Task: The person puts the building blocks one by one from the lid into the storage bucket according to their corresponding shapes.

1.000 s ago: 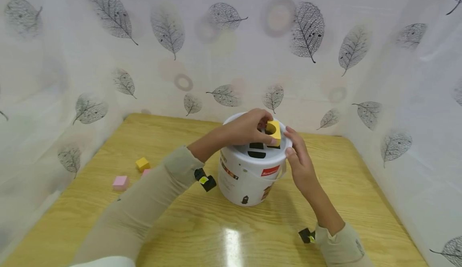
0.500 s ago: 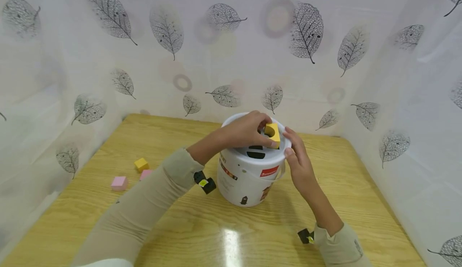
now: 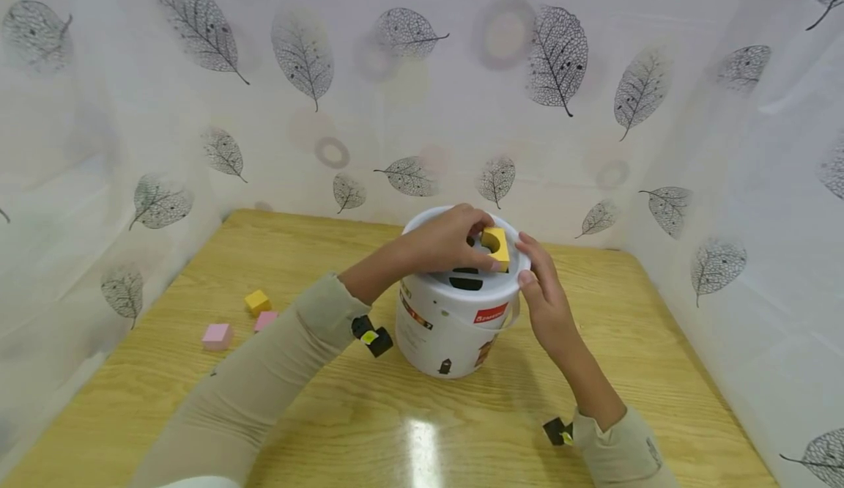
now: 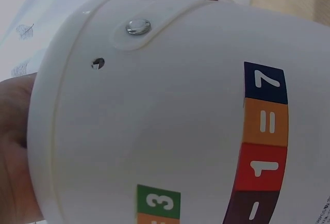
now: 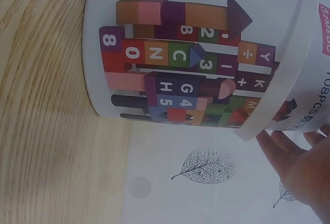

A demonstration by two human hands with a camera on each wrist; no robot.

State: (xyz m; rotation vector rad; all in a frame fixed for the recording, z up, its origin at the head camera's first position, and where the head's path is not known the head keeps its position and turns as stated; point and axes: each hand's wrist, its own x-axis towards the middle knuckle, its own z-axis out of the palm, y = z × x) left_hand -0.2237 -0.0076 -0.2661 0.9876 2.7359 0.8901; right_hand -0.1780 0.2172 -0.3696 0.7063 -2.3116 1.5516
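Observation:
A yellow block with a semicircular cutout (image 3: 499, 257) is pinched between the thumb and fingers of my left hand (image 3: 440, 242). It sits right at the lid (image 3: 440, 277), which has dark cut-out openings, near its right side. The white bucket (image 3: 422, 341) under that lid stands upright on the table. My right hand (image 3: 549, 305) grips the bucket's rim from the right, fingers behind and thumb in front. In the right wrist view, its fingers (image 5: 278, 149) reach the upper wall by the handle. Part of my left hand (image 4: 15, 157) shows past the rim in the left wrist view.
Left of the bucket, a yellow block (image 3: 258, 302) and a pink block (image 3: 217, 336) lie on the wooden table (image 3: 343, 429). Another pink block (image 3: 266, 320) is partly hidden by my left sleeve. A leaf-patterned sheet (image 3: 422, 92) encloses the back and sides.
My left hand has lowered the yellow block slightly toward the lid and tilted it a little. The right hand has kept its place on the rim.

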